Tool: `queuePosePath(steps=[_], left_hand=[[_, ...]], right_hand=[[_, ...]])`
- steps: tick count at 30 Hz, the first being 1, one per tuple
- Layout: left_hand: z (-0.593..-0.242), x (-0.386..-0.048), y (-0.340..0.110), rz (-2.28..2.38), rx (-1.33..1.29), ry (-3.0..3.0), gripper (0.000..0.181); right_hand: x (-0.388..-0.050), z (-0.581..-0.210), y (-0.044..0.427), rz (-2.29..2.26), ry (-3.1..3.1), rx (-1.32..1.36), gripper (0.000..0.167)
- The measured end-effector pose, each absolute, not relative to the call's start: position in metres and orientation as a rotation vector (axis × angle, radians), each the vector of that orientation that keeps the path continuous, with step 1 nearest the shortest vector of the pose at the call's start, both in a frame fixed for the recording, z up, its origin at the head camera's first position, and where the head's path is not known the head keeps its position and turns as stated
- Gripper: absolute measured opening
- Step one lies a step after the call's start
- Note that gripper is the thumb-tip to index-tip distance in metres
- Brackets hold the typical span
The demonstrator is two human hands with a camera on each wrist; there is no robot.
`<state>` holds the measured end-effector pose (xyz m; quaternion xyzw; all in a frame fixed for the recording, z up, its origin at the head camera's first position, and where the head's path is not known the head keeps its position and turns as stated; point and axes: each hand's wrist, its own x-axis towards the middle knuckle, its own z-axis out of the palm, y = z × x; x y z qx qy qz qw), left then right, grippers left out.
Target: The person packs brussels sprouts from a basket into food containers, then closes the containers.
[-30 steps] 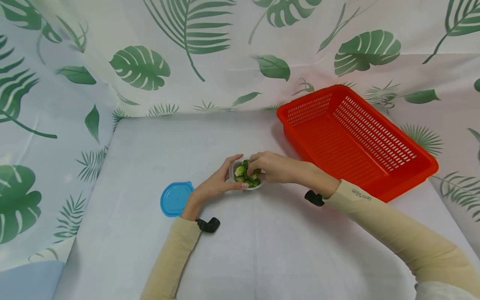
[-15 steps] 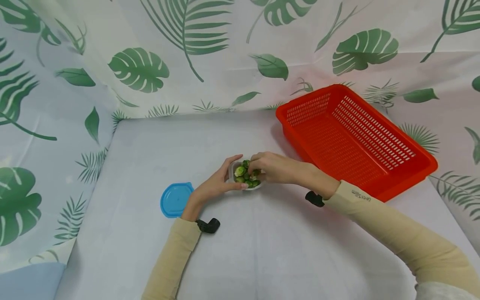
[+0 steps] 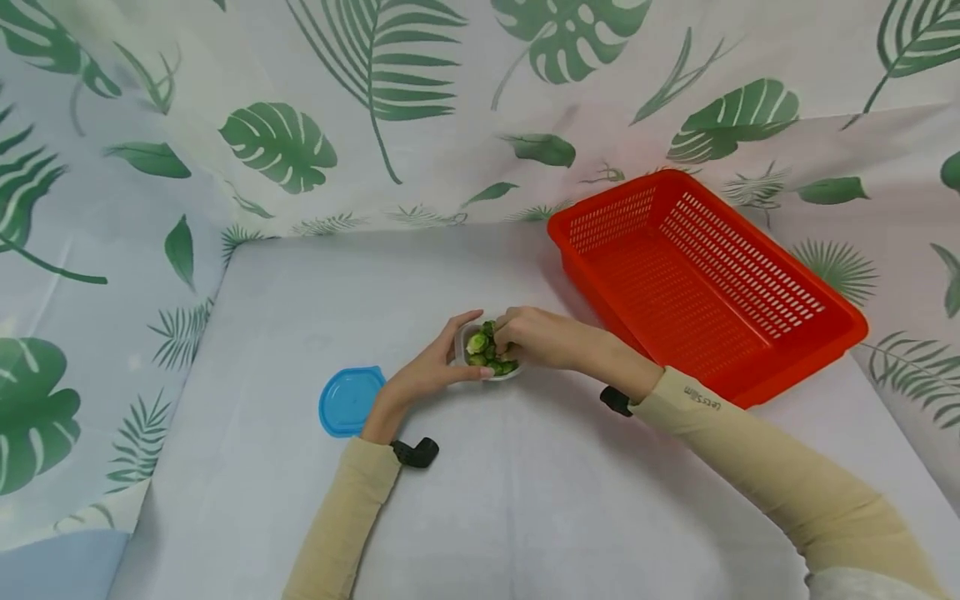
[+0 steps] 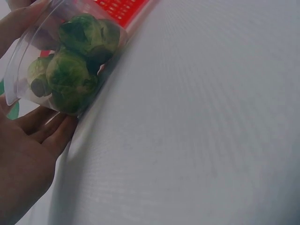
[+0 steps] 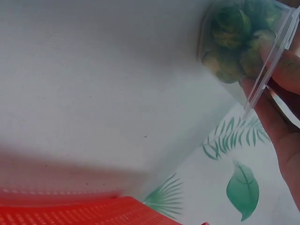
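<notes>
In the head view my left hand [image 3: 431,365] holds a small clear plastic container [image 3: 460,343] mid-table, thumb at the near side and fingers round the far side. Green Brussels sprouts [image 3: 477,342] fill it. Over the right rim my right hand [image 3: 543,336] dips curled fingers among the sprouts and pinches one; its fingertips are partly hidden. Through the clear wall in the left wrist view, several sprouts [image 4: 70,77] show above the left fingers. The right wrist view has the right hand [image 5: 287,136] against the container, with sprouts [image 5: 229,28] inside.
A blue lid [image 3: 348,402] lies flat on the white tablecloth [image 3: 465,517], left of the left forearm. Close behind the right forearm stands a red perforated basket [image 3: 697,283]. Leaf-patterned sheets [image 3: 420,75] hang at the back and sides.
The head view tilts slightly. My right hand shifts a little to the left at the container; the left hand keeps its hold. Lid and basket stay in place.
</notes>
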<state>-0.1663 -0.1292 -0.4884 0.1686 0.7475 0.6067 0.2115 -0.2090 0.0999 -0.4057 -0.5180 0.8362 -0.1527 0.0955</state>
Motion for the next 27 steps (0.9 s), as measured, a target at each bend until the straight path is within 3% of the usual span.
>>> queuePosePath(steps=[22,27], left_hand=[[-0.487,-0.165,-0.130,1.638,0.428,2.125,0.088],[-0.486,-0.166,-0.131,1.599,0.422,2.150,0.091]], right_hand=[[-0.208,-0.423,0.114,-0.899,2.588,-1.384,0.023],[-0.210,-0.433,0.118,-1.057,2.607,-1.215,0.052]])
